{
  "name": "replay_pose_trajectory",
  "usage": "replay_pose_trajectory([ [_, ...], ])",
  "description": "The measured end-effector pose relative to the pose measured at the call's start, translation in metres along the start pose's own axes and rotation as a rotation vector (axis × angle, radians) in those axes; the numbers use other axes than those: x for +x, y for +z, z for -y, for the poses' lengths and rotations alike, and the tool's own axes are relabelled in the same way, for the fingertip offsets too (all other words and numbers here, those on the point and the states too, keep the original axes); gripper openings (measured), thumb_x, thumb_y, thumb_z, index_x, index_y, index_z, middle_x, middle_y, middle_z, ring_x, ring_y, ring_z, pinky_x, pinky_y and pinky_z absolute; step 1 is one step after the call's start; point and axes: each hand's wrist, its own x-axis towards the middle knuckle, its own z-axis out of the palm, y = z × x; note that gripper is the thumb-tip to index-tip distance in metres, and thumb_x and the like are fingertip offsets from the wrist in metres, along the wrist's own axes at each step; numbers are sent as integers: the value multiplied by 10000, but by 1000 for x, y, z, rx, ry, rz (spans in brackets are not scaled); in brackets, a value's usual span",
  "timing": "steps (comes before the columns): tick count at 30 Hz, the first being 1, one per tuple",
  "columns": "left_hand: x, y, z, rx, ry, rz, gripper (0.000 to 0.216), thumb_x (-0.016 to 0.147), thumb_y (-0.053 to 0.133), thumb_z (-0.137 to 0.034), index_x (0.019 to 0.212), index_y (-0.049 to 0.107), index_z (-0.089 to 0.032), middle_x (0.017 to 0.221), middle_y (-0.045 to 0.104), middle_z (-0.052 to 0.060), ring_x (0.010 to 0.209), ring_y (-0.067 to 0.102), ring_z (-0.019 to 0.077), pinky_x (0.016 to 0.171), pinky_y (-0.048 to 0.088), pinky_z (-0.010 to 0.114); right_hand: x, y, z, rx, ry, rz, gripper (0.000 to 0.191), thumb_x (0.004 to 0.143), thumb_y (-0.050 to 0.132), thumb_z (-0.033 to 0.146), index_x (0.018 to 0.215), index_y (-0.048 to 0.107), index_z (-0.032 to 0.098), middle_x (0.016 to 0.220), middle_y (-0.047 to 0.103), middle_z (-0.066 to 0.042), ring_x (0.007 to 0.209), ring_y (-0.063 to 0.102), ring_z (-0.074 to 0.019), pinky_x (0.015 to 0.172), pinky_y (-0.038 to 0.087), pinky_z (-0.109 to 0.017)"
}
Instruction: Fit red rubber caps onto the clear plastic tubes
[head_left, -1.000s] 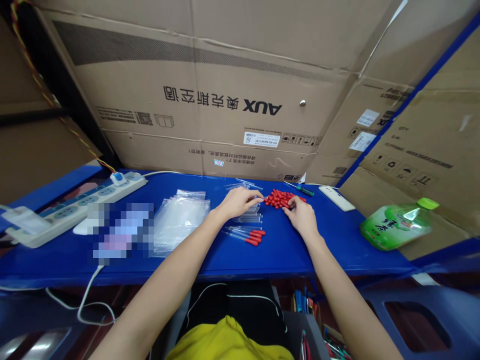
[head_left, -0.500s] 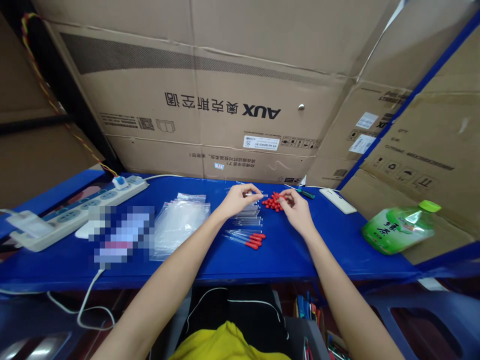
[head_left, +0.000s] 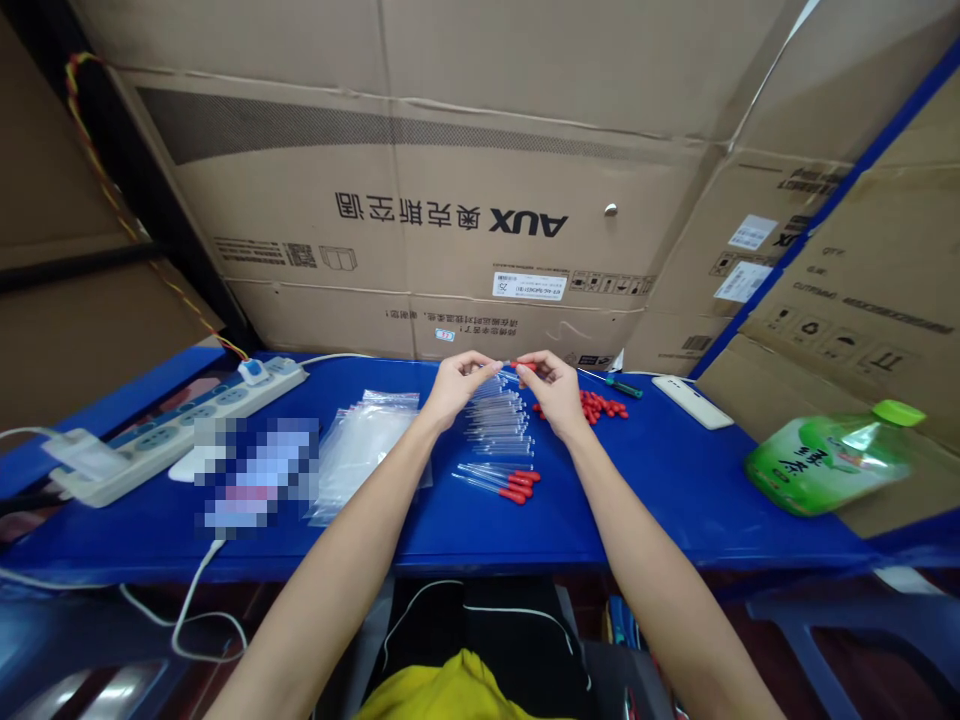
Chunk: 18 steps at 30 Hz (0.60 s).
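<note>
My left hand (head_left: 459, 388) pinches a thin clear glass dropper tube, mostly hidden by the fingers. Close against it, my right hand (head_left: 553, 392) grips a red rubber bulb (head_left: 523, 365) at the tube's end; how far the bulb sits on the tube I cannot tell. Below the hands lies a stack of clear glass tubes (head_left: 501, 425). Nearer the table edge, several droppers with red bulbs (head_left: 517, 488) lie side by side. A pile of loose red bulbs (head_left: 600, 407) is to the right of my right hand, which partly covers it.
Clear zip bags (head_left: 364, 450) lie left of the tubes, beside a blurred phone (head_left: 262, 470) and a white power strip (head_left: 187, 425). A green-handled screwdriver (head_left: 624, 387), a white flat device (head_left: 691, 402) and a green bottle (head_left: 829, 460) are on the right. Cardboard (head_left: 420, 230) walls the back.
My right hand has left the bulb pile and moved left with a red bulb. Both hands now meet above the tubes, bulb against the tube's end. The view has shifted slightly.
</note>
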Motion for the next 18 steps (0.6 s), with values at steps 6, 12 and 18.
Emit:
replay_pose_trajectory([
  [6, -1, 1, 1, 3, 8, 52, 378, 715, 853, -499, 780, 727, -148, 544, 448, -53, 512, 318, 75, 499, 209, 244, -6, -4, 0, 47, 23, -6, 358, 735, 840, 507, 904, 729, 211, 790, 743, -15, 690, 667, -170, 712, 569, -327],
  [12, -1, 0, 3, 15, 19, 68, 394, 724, 848, -506, 763, 698, -144, 544, 443, -57, 512, 289, 69, 501, 190, 233, -10, 1, -2, 120, 72, -57, 397, 677, 875, 515, 900, 743, 214, 780, 751, -18, 703, 711, -199, 717, 617, -364],
  [18, 0, -2, 4, 50, 56, 80, 384, 744, 834, -498, 755, 691, -142, 578, 468, -46, 532, 292, 71, 509, 194, 233, -14, 9, -6, 231, 122, -85, 403, 643, 900, 481, 893, 742, 207, 764, 757, -19, 684, 734, -202, 733, 640, -384],
])
